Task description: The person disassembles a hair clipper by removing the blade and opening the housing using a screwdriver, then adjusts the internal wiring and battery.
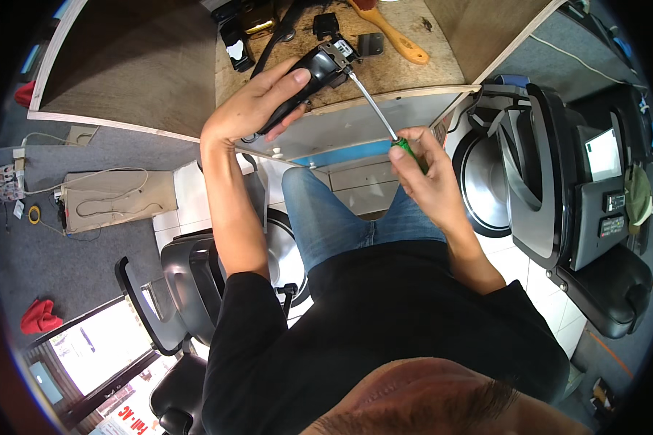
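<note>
My left hand point(257, 105) is wrapped round a black hair clipper point(308, 81), tilted with its head end up and to the right. Metal parts show at that end. My right hand point(429, 170) grips the green handle of a screwdriver point(376, 109). Its long steel shaft slants up to the left, and the tip meets the clipper's head at a screw spot too small to make out. Both hands are over the front edge of a wooden shelf point(442, 72). Just beyond the clipper lie a small dark metal plate point(371, 44) and a black plastic piece point(326, 25).
A brush with a wooden handle point(399, 40) lies at the shelf's back right. Several black items, among them a black clipper-like piece point(236, 47), crowd its left side. Barber chairs stand at my left point(189, 268) and right point(544, 181). A red cloth point(40, 317) lies far left.
</note>
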Action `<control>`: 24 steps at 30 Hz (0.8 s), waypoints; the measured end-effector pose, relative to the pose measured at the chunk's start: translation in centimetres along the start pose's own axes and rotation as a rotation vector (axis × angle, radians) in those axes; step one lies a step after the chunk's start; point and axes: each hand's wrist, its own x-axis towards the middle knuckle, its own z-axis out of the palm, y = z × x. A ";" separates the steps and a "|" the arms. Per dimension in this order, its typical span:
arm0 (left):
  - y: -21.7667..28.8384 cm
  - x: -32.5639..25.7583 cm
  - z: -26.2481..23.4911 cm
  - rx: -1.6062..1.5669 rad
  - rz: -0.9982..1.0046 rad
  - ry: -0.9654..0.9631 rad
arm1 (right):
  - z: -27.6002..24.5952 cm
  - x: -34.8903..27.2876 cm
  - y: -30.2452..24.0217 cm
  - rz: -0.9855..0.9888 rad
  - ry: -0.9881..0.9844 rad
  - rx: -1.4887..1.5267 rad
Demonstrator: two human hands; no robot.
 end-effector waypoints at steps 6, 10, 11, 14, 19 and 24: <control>0.0 0.0 0.1 -0.015 -0.005 0.015 | -1.3 0.0 -0.5 0.460 -0.424 0.587; -0.2 0.1 0.0 -0.031 0.009 0.015 | -1.2 -0.2 -0.5 0.304 -0.224 0.436; -0.3 0.0 0.0 -0.030 0.008 0.017 | -1.2 -0.2 -0.6 0.310 -0.166 0.406; -0.3 0.2 0.0 -0.009 0.010 0.002 | -0.3 -0.4 -0.4 0.131 -0.041 0.149; -0.4 0.2 0.0 0.006 -0.003 0.005 | -0.6 -0.1 0.1 0.014 -0.050 0.107; -0.2 0.0 0.2 -0.024 0.010 0.002 | -1.9 0.3 -1.0 0.417 -0.368 0.500</control>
